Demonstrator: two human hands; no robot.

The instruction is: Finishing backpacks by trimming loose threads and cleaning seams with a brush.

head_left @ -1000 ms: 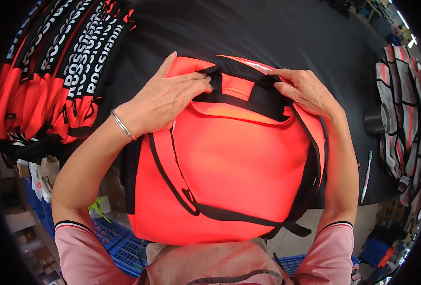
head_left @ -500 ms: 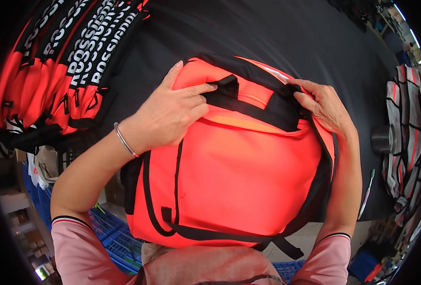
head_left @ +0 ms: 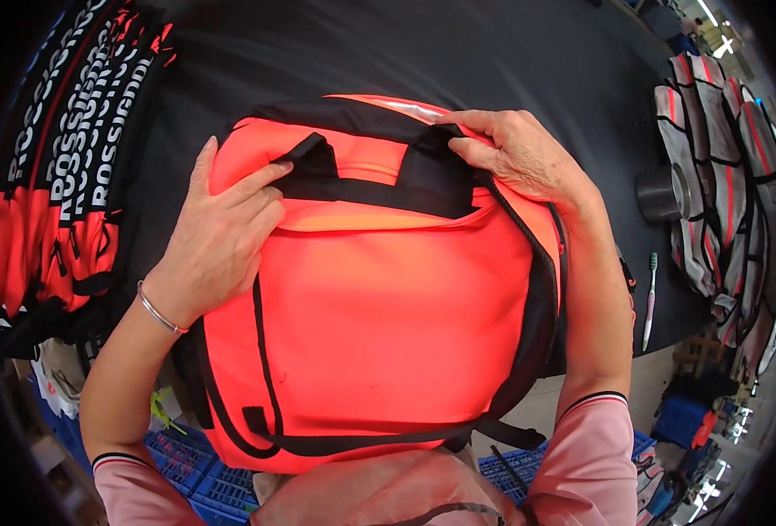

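Observation:
A bright coral-orange backpack (head_left: 388,307) with black straps and trim lies in front of me, its lower end against my body. My left hand (head_left: 226,232) grips its upper left corner, thumb spread along the side and index fingertip on a black webbing handle (head_left: 379,188). The other left fingers are bent against the front panel. At the upper right, my right hand (head_left: 524,158) pinches the black fabric at the handle's right end between thumb and fingers. A loose black strap (head_left: 510,434) hangs from the bag's lower right.
Several red-and-black bags (head_left: 63,202) are lined up at the left on the black-covered table (head_left: 581,79). At the right are grey bags with red stripes (head_left: 721,175), a dark cup (head_left: 659,195) and a toothbrush (head_left: 650,302). Blue crates (head_left: 230,486) stand below the table's near edge.
The view has swung right, so the backpack and both hands appear further left. Both hands keep about the same places on the bag.

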